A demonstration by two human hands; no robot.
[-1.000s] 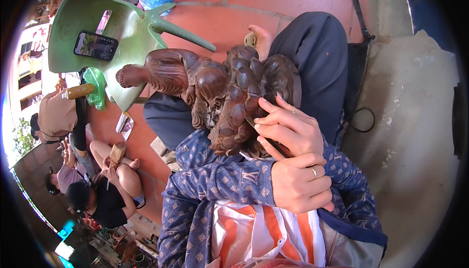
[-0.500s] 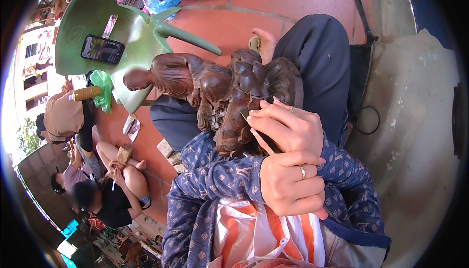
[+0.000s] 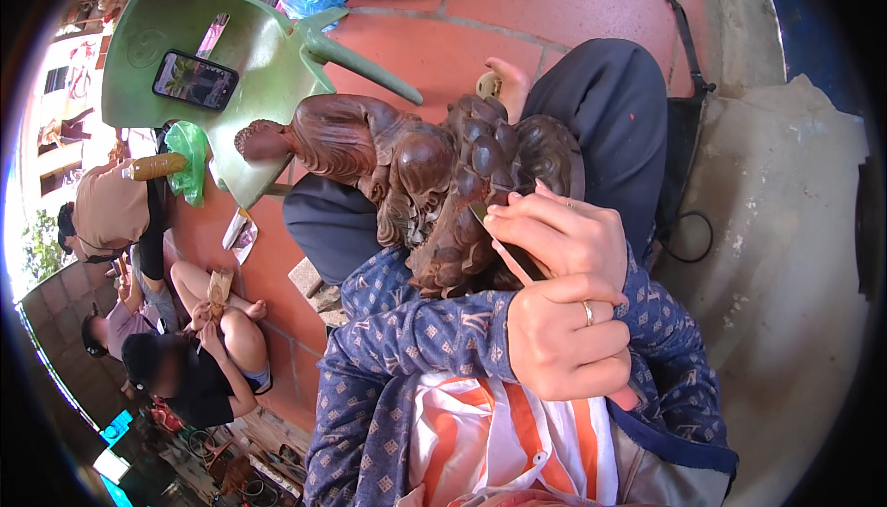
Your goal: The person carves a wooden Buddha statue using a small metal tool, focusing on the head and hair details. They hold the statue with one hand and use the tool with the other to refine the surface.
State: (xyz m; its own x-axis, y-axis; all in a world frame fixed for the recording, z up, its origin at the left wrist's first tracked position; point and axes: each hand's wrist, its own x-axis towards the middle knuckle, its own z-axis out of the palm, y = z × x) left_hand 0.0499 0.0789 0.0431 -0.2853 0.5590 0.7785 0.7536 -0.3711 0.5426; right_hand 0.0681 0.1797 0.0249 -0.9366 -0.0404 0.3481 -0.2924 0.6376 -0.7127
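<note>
Resting across the person's lap, the dark wooden carving (image 3: 434,183) is worked with a thin carving tool (image 3: 513,257); the right hand (image 3: 564,234) pinches it near the tip while the left hand (image 3: 568,336) is clenched round what looks like its handle, though the grip is partly hidden. A slip off the rounded knobs could gouge the wood or nick a finger. Since a second ago both hands have barely shifted, while the view has tilted, bringing the green plastic chair (image 3: 259,54) lower.

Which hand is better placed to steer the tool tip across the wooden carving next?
Likely the right hand: its fingertips pinch the carving tool near its tip on the wooden carving. The left hand is fisted round the handle, farther back.
</note>
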